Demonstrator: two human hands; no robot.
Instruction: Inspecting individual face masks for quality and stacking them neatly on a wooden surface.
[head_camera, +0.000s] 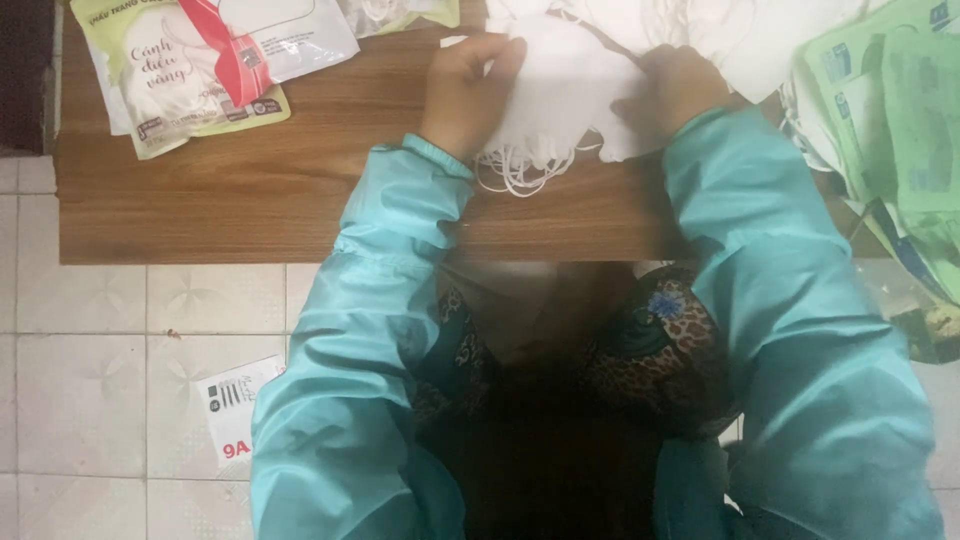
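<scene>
Two hands on one stack of white face masks (565, 95) at the wooden counter's (250, 190) far side: left hand (468, 85) grip closed on its left edge, right hand (680, 88) pinching the right, squaring it up; ear loops (520, 170) dangle loose, printed pouches (190, 60) lie nearby

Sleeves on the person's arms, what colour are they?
Teal sleeves, clearest in the head view.
</scene>
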